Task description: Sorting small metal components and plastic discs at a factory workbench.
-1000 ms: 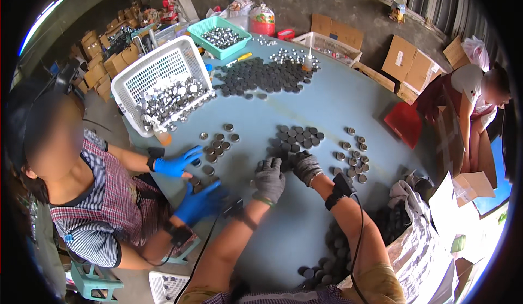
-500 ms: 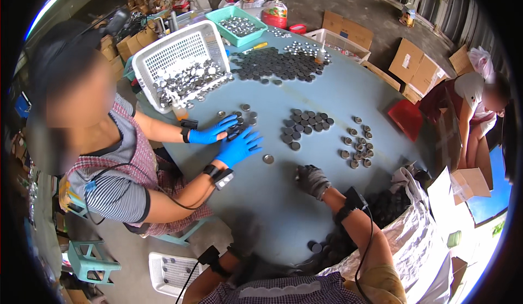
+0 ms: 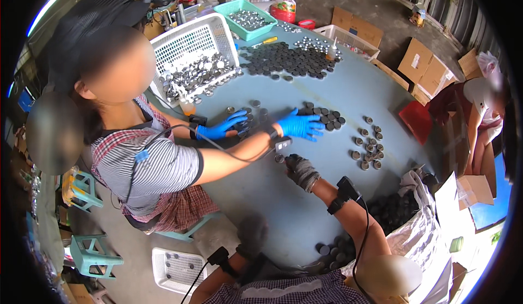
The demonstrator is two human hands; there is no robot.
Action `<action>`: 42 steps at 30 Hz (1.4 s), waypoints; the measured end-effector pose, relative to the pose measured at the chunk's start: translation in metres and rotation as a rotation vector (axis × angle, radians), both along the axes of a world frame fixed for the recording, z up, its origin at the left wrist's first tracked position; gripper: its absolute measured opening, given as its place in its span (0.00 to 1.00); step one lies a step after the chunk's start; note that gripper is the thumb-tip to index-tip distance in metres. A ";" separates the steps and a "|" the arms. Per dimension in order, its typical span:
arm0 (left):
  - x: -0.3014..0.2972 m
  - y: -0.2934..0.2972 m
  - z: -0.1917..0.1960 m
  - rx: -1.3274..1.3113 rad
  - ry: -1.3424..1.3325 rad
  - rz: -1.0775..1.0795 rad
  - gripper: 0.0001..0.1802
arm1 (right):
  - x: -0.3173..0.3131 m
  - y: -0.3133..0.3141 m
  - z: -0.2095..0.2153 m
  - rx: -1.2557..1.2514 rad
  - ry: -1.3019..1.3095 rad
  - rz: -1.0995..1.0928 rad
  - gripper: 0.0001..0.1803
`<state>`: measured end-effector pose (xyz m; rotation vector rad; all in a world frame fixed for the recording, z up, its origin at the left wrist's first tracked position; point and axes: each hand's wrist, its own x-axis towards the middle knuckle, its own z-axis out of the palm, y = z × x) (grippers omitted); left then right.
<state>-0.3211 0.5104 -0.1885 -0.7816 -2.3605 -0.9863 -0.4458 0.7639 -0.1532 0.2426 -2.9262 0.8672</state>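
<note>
1. Standing by the blue-grey table [image 3: 256,187], I note the person's right hand [image 3: 303,173], in a dark grey glove, low over the tabletop. Fingers bent and close together; cannot tell whether anything is held beneath them.
2. One metal-rimmed disc [image 3: 279,158] lies on the tabletop just beside those fingertips, apart from the groups.
3. The person's left hand [image 3: 253,233] is dark and blurred, near the table's near edge. Cannot tell finger spread, nor whether it holds anything.
4. A small group of dark discs [image 3: 330,117] sits beyond the right hand. A co-worker's blue-gloved hand [image 3: 301,125] is at its near side, fingers extended; contact unclear.
5. The co-worker's other blue-gloved hand [image 3: 223,127] is farther left, beside a few more discs, partly covered.
6. Right of the dark group: a loose scatter of metal-edged pieces [image 3: 370,148].
7. Far part of table: a broad spread of black pieces [image 3: 283,60]. Left of it, a tilted white basket [image 3: 188,38] with silvery parts; behind, a teal basket [image 3: 260,32], also loaded.
8. Near edge, toward the right: a black pile [image 3: 324,250], with a pale sack [image 3: 422,233] beside it.
</note>
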 end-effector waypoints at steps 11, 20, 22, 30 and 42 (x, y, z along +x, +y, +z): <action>0.001 -0.002 -0.002 -0.048 -0.021 -0.019 0.07 | 0.033 0.033 -0.011 0.521 -0.080 0.077 0.22; -0.002 0.004 -0.003 -0.038 -0.019 -0.022 0.06 | 0.046 0.049 0.011 0.293 -0.155 0.073 0.16; -0.004 0.002 -0.001 -0.052 -0.016 -0.006 0.06 | 0.037 0.045 0.002 0.286 -0.163 0.083 0.15; -0.004 0.000 0.004 -0.015 -0.002 -0.014 0.03 | -0.022 0.002 0.008 -0.016 0.077 0.029 0.09; -0.003 0.007 0.005 0.084 0.010 -0.055 0.08 | -0.068 -0.017 -0.015 0.501 -0.137 0.014 0.11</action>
